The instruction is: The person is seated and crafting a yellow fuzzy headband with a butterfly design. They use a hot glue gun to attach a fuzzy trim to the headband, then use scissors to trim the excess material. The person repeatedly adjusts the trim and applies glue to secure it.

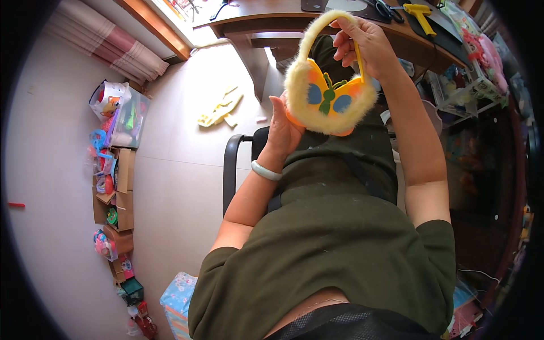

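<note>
A small pale-yellow fluffy handbag (360,107) is held up above my lap. Its front carries a butterfly (327,96) with yellow-orange wings, blue spots and a green body. The looped handle (309,37) is furry over the top, while a bare yellow strip shows on its right side. My right hand (371,48) grips that side of the handle between thumb and bent fingers. From the lower left, my left hand (285,129) supports the bag, its thumb pointing up and its other fingers mostly hidden behind the fur.
Ahead stands a brown desk (255,14) with scissors (387,11) and a yellow glue gun (420,20). Yellow scraps (220,110) lie on the floor near a black chair armrest (229,170). Boxes (124,170) line the left wall; a white rack (473,93) is at right.
</note>
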`<move>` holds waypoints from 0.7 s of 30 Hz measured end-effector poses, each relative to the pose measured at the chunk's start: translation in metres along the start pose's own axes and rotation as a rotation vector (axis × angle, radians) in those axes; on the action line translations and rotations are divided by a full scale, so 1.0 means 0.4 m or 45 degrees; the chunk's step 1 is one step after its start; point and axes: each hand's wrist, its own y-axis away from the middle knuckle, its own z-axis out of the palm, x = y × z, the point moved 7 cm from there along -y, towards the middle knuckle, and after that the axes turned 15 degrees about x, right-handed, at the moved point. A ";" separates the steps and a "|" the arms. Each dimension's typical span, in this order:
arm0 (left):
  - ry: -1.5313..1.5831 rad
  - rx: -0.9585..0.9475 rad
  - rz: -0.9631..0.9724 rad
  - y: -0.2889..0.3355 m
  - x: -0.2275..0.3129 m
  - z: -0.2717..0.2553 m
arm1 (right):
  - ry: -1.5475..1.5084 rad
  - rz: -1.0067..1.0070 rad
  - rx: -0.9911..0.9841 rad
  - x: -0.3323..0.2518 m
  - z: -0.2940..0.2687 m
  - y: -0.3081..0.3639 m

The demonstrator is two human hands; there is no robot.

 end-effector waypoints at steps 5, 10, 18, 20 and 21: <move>-0.154 0.010 0.289 0.005 0.009 -0.003 | -0.024 -0.037 -0.023 -0.020 0.017 0.000; -0.213 -0.003 0.206 0.000 -0.005 -0.002 | -0.086 -0.064 -0.001 -0.042 0.029 0.007; -0.071 0.116 0.006 0.007 -0.062 -0.018 | -0.239 -0.084 0.006 -0.044 0.043 0.006; -0.122 0.085 -0.041 0.000 -0.070 -0.014 | -0.273 -0.104 0.003 -0.040 0.042 -0.001; -0.153 0.073 -0.003 -0.001 -0.062 -0.011 | -0.269 -0.102 0.005 -0.043 0.043 -0.002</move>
